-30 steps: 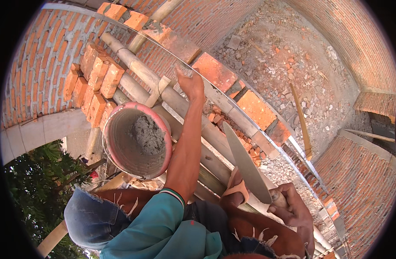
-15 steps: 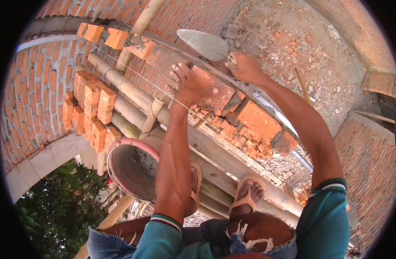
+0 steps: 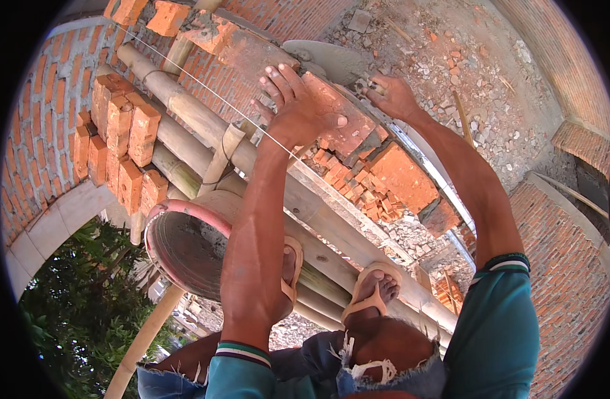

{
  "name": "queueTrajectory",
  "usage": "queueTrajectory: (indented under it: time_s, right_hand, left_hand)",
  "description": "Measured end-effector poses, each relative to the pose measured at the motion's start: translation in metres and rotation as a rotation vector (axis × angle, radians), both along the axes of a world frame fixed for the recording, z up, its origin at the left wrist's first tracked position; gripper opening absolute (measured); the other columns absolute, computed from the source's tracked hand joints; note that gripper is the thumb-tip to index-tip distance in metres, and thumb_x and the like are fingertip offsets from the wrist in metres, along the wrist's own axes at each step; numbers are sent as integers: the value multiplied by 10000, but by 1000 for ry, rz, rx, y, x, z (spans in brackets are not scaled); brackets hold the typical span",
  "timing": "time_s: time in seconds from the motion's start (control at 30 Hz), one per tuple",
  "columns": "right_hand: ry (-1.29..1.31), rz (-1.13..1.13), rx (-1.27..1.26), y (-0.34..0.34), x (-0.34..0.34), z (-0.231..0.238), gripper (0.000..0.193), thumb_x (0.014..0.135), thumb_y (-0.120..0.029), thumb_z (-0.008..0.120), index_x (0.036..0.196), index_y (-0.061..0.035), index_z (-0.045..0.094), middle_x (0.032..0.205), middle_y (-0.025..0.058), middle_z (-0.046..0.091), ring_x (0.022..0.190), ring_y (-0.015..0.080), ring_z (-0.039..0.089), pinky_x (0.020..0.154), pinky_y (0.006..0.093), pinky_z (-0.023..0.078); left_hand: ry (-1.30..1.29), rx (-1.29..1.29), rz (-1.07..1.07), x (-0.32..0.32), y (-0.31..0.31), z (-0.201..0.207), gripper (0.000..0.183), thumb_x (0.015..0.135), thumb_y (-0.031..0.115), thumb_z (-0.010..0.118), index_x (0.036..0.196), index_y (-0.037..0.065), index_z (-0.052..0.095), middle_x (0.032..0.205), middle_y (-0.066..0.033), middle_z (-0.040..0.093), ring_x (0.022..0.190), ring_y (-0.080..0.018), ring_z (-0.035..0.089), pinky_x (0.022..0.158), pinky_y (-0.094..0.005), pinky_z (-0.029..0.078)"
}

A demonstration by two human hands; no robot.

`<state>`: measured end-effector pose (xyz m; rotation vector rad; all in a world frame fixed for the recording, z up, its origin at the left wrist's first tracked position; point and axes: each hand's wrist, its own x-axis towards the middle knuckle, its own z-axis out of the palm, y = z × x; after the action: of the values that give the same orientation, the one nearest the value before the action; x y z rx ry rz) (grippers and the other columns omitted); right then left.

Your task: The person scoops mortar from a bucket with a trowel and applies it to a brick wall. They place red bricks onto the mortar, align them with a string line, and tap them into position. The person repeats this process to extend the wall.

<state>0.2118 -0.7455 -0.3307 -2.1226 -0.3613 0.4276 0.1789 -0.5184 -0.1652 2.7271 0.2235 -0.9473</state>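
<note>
My left hand is spread over a red brick on top of the narrow brick wall, its fingers pointing away from me. A taut white string runs along the near side of the wall and passes by my left wrist. On the far side, my right hand is closed round the handle of a trowel. The mortar-smeared blade points left, close beside the wall's top edge by the brick joint. Grey mortar lies on the bricks to the left of my left hand.
Bamboo poles form the scaffold under my sandalled feet. A pink-rimmed bucket with mortar stands left of my left forearm, below a stack of bricks. Rubble covers the ground beyond the wall. Foliage shows lower left.
The trowel blade has come down and nearer to the wall's far edge, and its angle has flattened. My right hand has shifted slightly right. My left hand stays on the brick; the view has moved a little.
</note>
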Motion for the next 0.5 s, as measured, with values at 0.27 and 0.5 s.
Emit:
queueTrajectory:
  time_s: [0.27, 0.5]
  right_hand:
    - [6, 30, -4, -86, -64, 21, 332, 890, -274, 721, 1123, -39, 727, 923, 241, 706, 842, 402, 685, 788, 477, 537]
    - [224, -30, 25, -129, -110, 112, 337, 932, -245, 680, 1120, 34, 688, 968, 239, 690, 851, 340, 681, 788, 447, 527]
  left_hand:
    - [33, 7, 24, 5, 5, -6, 1664, 628, 723, 865, 1539, -118, -244, 1630, -379, -256, 1520, -524, -263, 1108, -819, -56]
    - [-108, 67, 31, -2, 2, -6, 1629, 629, 739, 862, 1583, -79, -174, 1644, -391, -185, 1543, -533, -179, 1105, -829, -43]
